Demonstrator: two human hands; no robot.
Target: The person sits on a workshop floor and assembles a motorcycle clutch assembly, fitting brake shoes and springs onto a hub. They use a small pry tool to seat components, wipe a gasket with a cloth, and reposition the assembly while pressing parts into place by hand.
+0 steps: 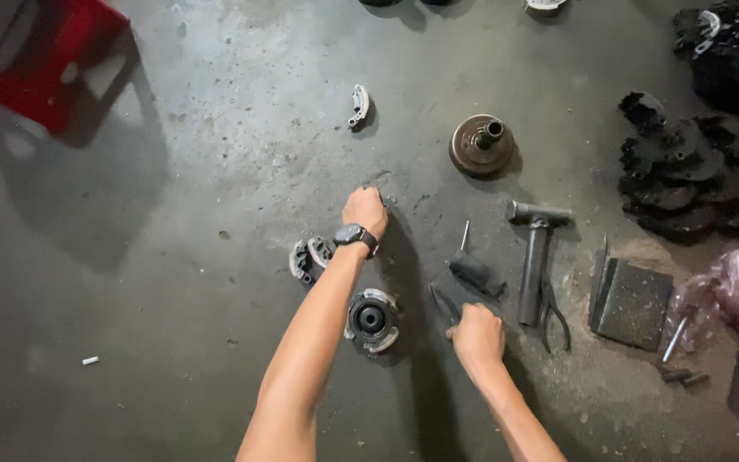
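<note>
- Left hand [365,210] is stretched far forward over the concrete floor [173,282], knuckles up and curled into a loose fist; whether it pinches anything, I cannot tell. A dark wristwatch [355,235] sits on that wrist.
- Right hand [477,334] is low on the floor, fingers clenched around the dark handles of a pair of pliers [445,303], just right of the round clutch assembly [372,320].
- That clutch assembly lies flat on the floor between the two forearms, black hub in the middle, pale shoes round the rim.
- Up and left of the clutch assembly, two loose clutch shoes [310,257] lie together, close by the left wrist.
- Right of the clutch assembly: a screwdriver [475,269] with a black grip, then a heavy hammer [536,257], then a dark flat block [635,304].
- Far beyond the clutch assembly stands a rusty bell-shaped drum [481,145], and a single curved shoe [358,105] lies off to its left.
</note>
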